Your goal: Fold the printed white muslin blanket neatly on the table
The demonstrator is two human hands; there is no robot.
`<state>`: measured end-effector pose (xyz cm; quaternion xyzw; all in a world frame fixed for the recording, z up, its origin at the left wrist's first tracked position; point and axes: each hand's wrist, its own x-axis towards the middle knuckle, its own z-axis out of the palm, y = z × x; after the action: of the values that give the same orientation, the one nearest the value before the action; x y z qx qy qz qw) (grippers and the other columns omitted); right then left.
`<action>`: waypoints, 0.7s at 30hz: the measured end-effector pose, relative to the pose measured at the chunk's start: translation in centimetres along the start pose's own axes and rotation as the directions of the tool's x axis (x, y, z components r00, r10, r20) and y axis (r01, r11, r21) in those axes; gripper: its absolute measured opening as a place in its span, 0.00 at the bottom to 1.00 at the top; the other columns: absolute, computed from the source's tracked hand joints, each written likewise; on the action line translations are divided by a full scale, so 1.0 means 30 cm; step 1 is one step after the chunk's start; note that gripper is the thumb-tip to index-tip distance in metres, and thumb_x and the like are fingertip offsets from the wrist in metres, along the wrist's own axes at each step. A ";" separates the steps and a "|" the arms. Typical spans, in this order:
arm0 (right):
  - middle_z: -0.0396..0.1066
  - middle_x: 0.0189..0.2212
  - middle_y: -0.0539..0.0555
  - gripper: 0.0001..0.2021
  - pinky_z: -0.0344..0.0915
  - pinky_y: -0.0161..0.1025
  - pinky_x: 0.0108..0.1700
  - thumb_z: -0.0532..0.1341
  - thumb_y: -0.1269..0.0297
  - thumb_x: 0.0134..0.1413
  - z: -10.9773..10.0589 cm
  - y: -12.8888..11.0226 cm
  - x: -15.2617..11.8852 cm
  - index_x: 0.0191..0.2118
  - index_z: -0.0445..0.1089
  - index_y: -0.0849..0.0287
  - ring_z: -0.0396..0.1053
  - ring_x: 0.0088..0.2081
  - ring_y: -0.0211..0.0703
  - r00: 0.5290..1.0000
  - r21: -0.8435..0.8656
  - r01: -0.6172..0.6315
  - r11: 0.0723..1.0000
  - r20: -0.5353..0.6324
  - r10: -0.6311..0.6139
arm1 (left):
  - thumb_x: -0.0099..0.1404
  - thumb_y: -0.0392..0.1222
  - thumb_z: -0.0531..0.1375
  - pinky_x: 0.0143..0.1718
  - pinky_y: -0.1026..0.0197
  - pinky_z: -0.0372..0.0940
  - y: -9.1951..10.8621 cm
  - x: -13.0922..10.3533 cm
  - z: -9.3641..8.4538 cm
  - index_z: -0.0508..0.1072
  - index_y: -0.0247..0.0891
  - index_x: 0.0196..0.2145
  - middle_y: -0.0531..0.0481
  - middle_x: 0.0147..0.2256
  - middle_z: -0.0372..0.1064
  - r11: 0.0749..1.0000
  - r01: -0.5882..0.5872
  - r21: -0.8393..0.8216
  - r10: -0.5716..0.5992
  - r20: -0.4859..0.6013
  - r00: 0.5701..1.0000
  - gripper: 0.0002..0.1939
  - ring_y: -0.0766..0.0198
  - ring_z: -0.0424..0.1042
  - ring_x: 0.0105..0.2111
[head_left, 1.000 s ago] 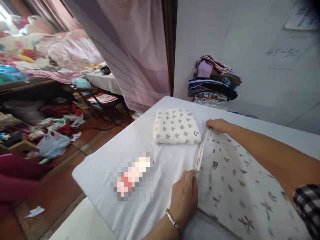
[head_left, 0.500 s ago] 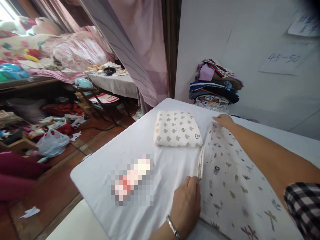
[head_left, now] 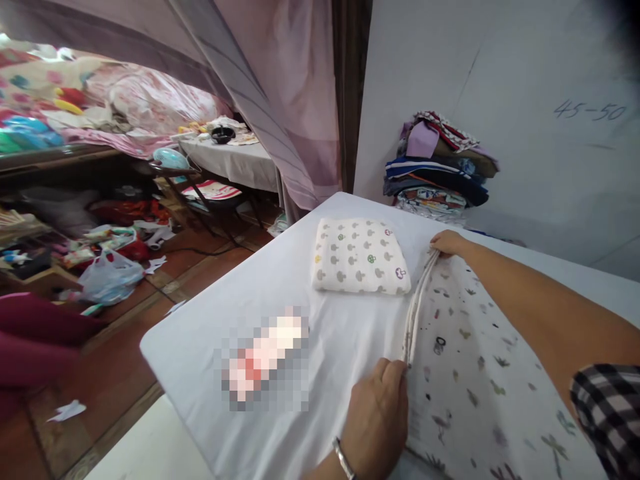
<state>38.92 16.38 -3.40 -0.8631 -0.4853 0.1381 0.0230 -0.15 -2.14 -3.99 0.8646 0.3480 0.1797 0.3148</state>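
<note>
Light, soft and floppy, I judge, the printed cloth [head_left: 473, 363] suits pinching by its layered edge [head_left: 415, 313], which my left hand [head_left: 379, 415] grips closed at nine o'clock, my right hand [head_left: 449, 243] at eleven.

The white cloth-covered table [head_left: 280, 280] spans the middle foreground. Near its far corner lies the folded white mushroom-print cloth [head_left: 360, 257]; nearer and left of that, the pixelated oblong item [head_left: 265, 353]. To the right of both is the thin white plant-and-bird-print cloth [head_left: 475, 373], the bare left hand [head_left: 377, 413] at its near left edge, the bare right hand [head_left: 447, 243] at its far end. Beyond the table's far edge, before the pale grey wall [head_left: 525, 53], is the multicoloured fabric stack [head_left: 440, 167]. Left of that hangs the sheer mauve curtain [head_left: 300, 100]; farther left, the translucent plastic bag [head_left: 113, 277] lies on the brown tiled floor [head_left: 120, 363].
</note>
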 end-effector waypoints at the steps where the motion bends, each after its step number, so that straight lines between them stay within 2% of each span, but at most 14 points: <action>1: 0.74 0.31 0.57 0.11 0.69 0.35 0.31 0.57 0.70 0.53 -0.006 0.004 -0.008 0.40 0.75 0.62 0.72 0.31 0.42 0.999 0.032 -0.026 0.999 0.026 0.025 | 0.68 0.33 0.45 0.31 0.63 0.64 0.001 -0.001 0.000 0.64 0.42 0.45 0.51 0.36 0.68 1.000 -0.003 0.001 0.003 -0.002 1.000 0.12 0.64 0.71 0.31; 7: 0.74 0.37 0.58 0.16 0.70 0.31 0.29 0.54 0.77 0.54 -0.014 0.025 -0.040 0.46 0.73 0.62 0.72 0.30 0.38 0.991 0.142 -0.113 0.983 0.089 0.101 | 0.68 0.34 0.45 0.33 0.63 0.65 0.003 -0.001 -0.003 0.64 0.41 0.45 0.50 0.36 0.68 1.000 -0.006 -0.009 0.006 0.001 1.000 0.12 0.64 0.71 0.32; 13: 0.72 0.43 0.57 0.20 0.71 0.37 0.31 0.57 0.74 0.51 -0.011 0.032 -0.033 0.50 0.72 0.58 0.71 0.30 0.41 0.995 0.095 -0.072 0.993 0.073 0.065 | 0.69 0.35 0.45 0.34 0.64 0.66 -0.004 0.004 -0.006 0.64 0.41 0.46 0.49 0.37 0.68 1.000 0.011 -0.017 -0.010 0.069 0.998 0.13 0.65 0.70 0.32; 17: 0.71 0.45 0.58 0.18 0.69 0.40 0.36 0.58 0.70 0.47 -0.009 0.026 -0.026 0.45 0.75 0.58 0.71 0.35 0.46 0.997 -0.012 -0.012 1.000 0.071 0.013 | 0.70 0.36 0.43 0.35 0.63 0.66 -0.002 0.007 -0.009 0.64 0.41 0.46 0.49 0.38 0.69 0.999 0.026 -0.025 -0.023 0.097 0.995 0.13 0.65 0.70 0.33; 21: 0.73 0.41 0.57 0.15 0.65 0.41 0.42 0.60 0.65 0.44 -0.008 0.022 -0.018 0.40 0.76 0.56 0.69 0.43 0.51 0.998 -0.104 0.051 0.993 0.050 -0.046 | 0.69 0.36 0.44 0.36 0.63 0.67 0.002 0.006 -0.011 0.65 0.42 0.46 0.49 0.38 0.69 0.999 0.037 -0.020 -0.034 0.109 0.993 0.13 0.64 0.70 0.34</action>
<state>39.26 15.58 -3.16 -0.8476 -0.5131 0.1321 -0.0305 -0.17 -1.91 -3.68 0.8632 0.3436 0.1304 0.3460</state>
